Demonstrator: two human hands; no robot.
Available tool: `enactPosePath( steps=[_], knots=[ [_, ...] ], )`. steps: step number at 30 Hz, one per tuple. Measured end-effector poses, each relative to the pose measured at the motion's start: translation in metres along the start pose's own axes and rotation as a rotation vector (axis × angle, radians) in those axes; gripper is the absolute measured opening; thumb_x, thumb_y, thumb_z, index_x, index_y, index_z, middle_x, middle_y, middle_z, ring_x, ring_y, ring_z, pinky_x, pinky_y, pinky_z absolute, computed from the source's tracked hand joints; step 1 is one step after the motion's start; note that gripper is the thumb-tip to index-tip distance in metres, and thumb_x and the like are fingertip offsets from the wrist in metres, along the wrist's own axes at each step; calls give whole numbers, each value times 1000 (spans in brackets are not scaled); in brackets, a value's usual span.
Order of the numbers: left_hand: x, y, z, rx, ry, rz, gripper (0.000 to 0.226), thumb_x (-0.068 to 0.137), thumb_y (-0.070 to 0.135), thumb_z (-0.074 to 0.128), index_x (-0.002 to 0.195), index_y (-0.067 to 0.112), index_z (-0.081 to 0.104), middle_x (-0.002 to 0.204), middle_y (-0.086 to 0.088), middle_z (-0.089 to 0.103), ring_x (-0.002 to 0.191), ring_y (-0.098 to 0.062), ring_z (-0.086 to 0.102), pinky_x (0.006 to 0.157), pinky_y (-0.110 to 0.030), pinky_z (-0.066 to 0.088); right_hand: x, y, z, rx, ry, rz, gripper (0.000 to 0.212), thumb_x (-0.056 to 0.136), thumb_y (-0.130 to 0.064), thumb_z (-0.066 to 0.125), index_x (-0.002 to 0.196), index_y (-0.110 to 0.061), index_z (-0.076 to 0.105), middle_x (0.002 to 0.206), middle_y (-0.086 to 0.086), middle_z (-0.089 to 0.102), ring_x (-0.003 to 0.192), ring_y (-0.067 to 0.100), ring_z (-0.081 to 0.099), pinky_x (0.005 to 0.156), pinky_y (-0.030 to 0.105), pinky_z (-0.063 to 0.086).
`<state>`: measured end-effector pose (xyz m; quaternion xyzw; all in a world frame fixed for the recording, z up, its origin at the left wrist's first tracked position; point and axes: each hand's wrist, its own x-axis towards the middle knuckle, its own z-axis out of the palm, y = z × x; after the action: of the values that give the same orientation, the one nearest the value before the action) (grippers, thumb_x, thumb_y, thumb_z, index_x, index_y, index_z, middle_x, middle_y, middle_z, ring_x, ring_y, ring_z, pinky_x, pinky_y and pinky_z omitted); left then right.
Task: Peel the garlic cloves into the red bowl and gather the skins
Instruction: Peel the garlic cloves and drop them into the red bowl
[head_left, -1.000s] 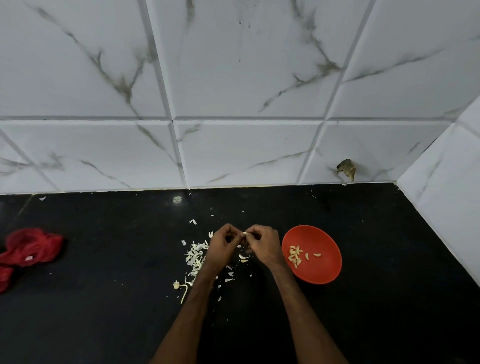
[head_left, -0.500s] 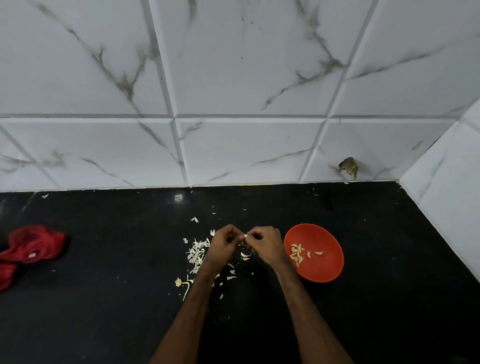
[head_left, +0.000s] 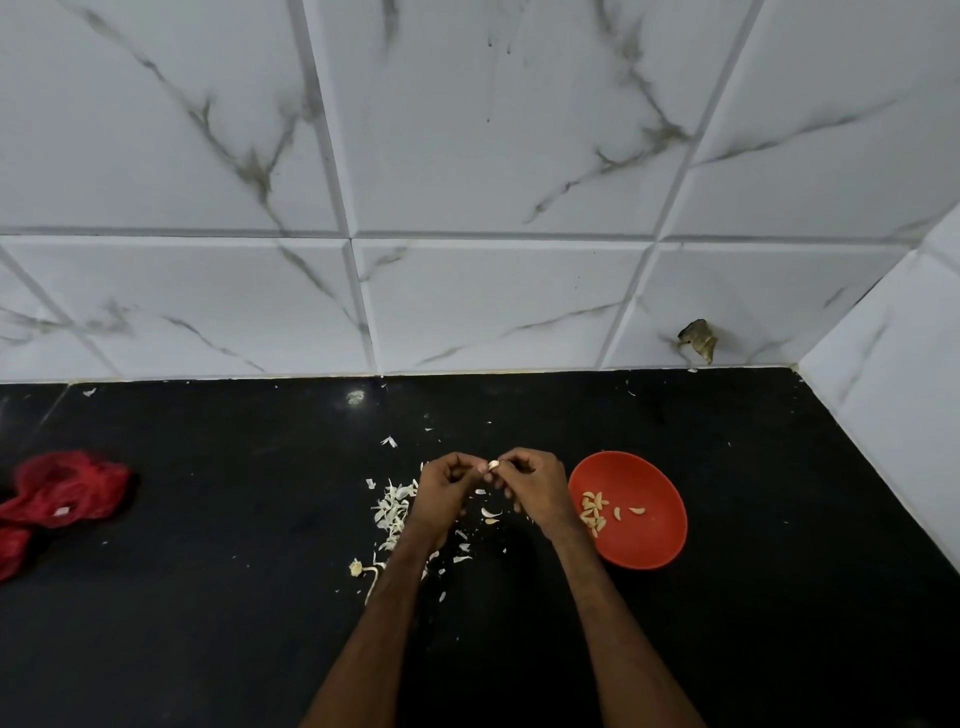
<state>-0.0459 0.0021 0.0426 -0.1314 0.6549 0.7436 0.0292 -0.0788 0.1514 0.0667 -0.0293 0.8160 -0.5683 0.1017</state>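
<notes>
— Over the black counter (head_left: 208, 623), just left of the red bowl (head_left: 652, 545), what are the two hands doing?

— They meet fingertip to fingertip. The left hand (head_left: 447, 486) and the right hand (head_left: 532, 491) both pinch one small garlic clove (head_left: 492, 465) between them, fingers curled round it. How much skin it has left I cannot tell.

— And the bowl?

— It stands on the counter just beside the right wrist, with a small cluster of peeled cloves (head_left: 595, 508) lying in its left half.

— Where are the skins?

— Most lie in a loose pale heap of skins (head_left: 392, 506) on the counter by the left hand, with scattered flakes between the forearms. A bare garlic stalk (head_left: 370, 577) lies at the heap's near end. A crumpled red cloth (head_left: 62, 491) lies well apart, far left.
</notes>
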Motion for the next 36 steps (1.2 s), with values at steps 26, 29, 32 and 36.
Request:
enactPosePath(
  steps=[26,29,32,36],
  knots=[
    [-2,7,12,-80,94,-185,16,99,11,57,89,3,68,71,-6,61,50,-7,49,39,-19,30,5,-3,7,-317,20,-52,15,83,-41,68,81,-28,74,76,-19,71,74,0,67,72,39,58],
    [-1,6,11,-157,84,-246,18,100,14,55,88,8,67,68,-4,56,50,-9,42,40,-18,23,3,-8,7,-434,-12,-69,16,86,-42,66,83,-28,73,77,-17,69,73,0,64,69,32,54],
    [1,8,10,-173,64,-255,23,100,20,55,82,12,66,66,-1,50,51,-8,37,42,-18,20,3,-12,4,-481,-32,-75,15,89,-39,64,83,-28,72,77,-15,69,73,1,63,68,30,51],
    [2,7,7,-147,81,-264,23,100,21,56,78,16,63,68,3,54,51,-5,41,41,-17,21,10,-8,-5,-354,3,-70,12,95,-28,62,88,-30,72,77,-13,69,73,1,65,71,28,55]
  ],
)
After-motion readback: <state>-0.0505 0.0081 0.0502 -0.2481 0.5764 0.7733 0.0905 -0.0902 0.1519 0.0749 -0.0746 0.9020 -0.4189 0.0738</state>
